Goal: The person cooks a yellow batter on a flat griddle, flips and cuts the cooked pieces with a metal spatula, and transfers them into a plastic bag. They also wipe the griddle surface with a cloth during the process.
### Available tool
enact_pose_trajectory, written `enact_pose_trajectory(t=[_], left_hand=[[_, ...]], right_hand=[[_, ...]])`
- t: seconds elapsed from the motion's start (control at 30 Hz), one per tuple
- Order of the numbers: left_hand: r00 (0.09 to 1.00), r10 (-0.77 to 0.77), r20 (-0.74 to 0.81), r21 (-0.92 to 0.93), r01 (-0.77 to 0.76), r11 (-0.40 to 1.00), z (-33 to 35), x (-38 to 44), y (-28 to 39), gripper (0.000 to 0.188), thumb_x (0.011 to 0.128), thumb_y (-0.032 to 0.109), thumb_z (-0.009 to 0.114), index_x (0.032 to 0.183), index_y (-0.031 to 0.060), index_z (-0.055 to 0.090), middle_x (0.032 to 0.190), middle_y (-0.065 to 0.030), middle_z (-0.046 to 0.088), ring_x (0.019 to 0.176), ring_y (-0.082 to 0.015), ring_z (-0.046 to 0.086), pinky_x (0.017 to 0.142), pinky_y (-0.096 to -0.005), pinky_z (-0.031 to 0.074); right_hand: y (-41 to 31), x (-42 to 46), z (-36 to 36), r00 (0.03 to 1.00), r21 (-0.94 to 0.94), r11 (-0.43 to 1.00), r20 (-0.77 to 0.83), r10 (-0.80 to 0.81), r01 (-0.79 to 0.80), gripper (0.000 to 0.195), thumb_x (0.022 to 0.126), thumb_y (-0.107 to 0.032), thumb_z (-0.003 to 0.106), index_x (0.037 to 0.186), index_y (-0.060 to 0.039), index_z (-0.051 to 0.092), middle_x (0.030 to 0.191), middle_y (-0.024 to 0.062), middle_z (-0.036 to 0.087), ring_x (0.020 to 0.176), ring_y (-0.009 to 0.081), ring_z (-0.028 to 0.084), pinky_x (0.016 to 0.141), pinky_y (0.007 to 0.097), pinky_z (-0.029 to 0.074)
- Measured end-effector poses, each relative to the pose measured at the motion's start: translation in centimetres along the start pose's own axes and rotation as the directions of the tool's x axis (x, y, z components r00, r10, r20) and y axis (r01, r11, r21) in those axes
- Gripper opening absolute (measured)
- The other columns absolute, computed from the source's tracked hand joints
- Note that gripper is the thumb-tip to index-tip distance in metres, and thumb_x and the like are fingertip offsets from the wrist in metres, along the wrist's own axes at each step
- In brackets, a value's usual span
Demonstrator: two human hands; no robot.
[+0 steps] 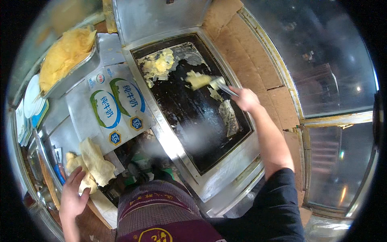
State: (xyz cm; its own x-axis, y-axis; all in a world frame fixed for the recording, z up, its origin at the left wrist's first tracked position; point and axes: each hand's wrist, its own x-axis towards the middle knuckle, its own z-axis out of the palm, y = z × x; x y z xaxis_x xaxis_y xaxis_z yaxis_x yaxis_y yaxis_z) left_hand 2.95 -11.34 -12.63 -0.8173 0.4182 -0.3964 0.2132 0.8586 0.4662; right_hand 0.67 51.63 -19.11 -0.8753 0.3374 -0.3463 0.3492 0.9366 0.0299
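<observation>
My right hand (246, 99) is closed around the handle of a metal scraper (218, 83) above the far right part of a black flat griddle (193, 112). The scraper's blade is blurred and touches or lies beside a yellowish lump of food (198, 80). More yellow, egg-like residue (160, 63) lies in the griddle's far left corner, and a pale scraped patch (228, 118) runs along its right side. My left hand (73, 192), fingers spread, is close to folded tan cloths (95, 163) at the lower left; whether it touches them I cannot tell.
A metal tray (93, 60) heaped with thin yellow sheets stands at the far left, near stacked white lids or plates (31, 96). A flattened printed milk carton (121, 99) covers the counter beside the griddle. Cardboard (242, 57) lines the right side below glass windows (332, 60).
</observation>
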Motion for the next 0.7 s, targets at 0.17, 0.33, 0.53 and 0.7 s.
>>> enact_pose_trajectory(t=[0.17, 0.33, 0.53, 0.7], left_hand=[[0.996, 0.058, -0.067, -0.014, -0.059, 0.998, -1.7, -0.8, 1.8, 0.049, 0.072, 0.000, 0.064, 0.121, -0.0034, 0.056, 0.133, -0.0228, 0.053, 0.121, -0.0405, 0.052, 0.103, -0.0403, 0.042], [0.947, -0.317, -0.053, -0.181, 0.303, 0.936, 2.0, -8.4, -5.5, 0.052, 0.074, -0.003, 0.062, 0.125, -0.0040, 0.053, 0.134, -0.0247, 0.051, 0.127, -0.0383, 0.048, 0.107, -0.0406, 0.037], [0.959, -0.282, 0.015, -0.048, 0.283, 0.958, 2.0, -8.4, -3.8, 0.052, 0.074, -0.002, 0.062, 0.125, -0.0049, 0.053, 0.134, -0.0256, 0.050, 0.127, -0.0398, 0.047, 0.108, -0.0419, 0.036], [0.996, -0.091, -0.005, 0.116, 0.091, 0.989, -0.9, 0.6, 4.9, 0.053, 0.072, 0.002, 0.065, 0.124, -0.0010, 0.056, 0.134, -0.0240, 0.052, 0.124, -0.0407, 0.051, 0.106, -0.0429, 0.040]], right_hand=[[0.2, -3.9, -2.8, 0.997, 0.015, 0.997, -0.014, 0.070, -0.070, 0.043, 0.085, -0.025, 0.060, 0.128, -0.0249, 0.060, 0.109, 0.0188, 0.066, 0.104, 0.0349, 0.062, 0.089, 0.0433, 0.050], [14.0, -18.4, -2.0, 0.951, -0.249, 0.958, 0.236, 0.201, -0.141, 0.044, 0.080, -0.028, 0.064, 0.124, -0.0306, 0.063, 0.088, 0.0175, 0.068, 0.084, 0.0346, 0.067, 0.076, 0.0430, 0.053], [16.4, -14.5, -0.6, 0.888, -0.215, 0.936, 0.314, 0.337, -0.280, 0.040, 0.081, -0.028, 0.063, 0.121, -0.0261, 0.065, 0.111, 0.0161, 0.066, 0.100, 0.0332, 0.065, 0.089, 0.0411, 0.051], [8.8, 1.5, -1.7, 0.997, 0.034, 0.997, 0.000, -0.073, 0.073, 0.042, 0.087, -0.026, 0.058, 0.129, -0.0226, 0.059, 0.115, 0.0169, 0.064, 0.106, 0.0340, 0.062, 0.093, 0.0412, 0.049]])
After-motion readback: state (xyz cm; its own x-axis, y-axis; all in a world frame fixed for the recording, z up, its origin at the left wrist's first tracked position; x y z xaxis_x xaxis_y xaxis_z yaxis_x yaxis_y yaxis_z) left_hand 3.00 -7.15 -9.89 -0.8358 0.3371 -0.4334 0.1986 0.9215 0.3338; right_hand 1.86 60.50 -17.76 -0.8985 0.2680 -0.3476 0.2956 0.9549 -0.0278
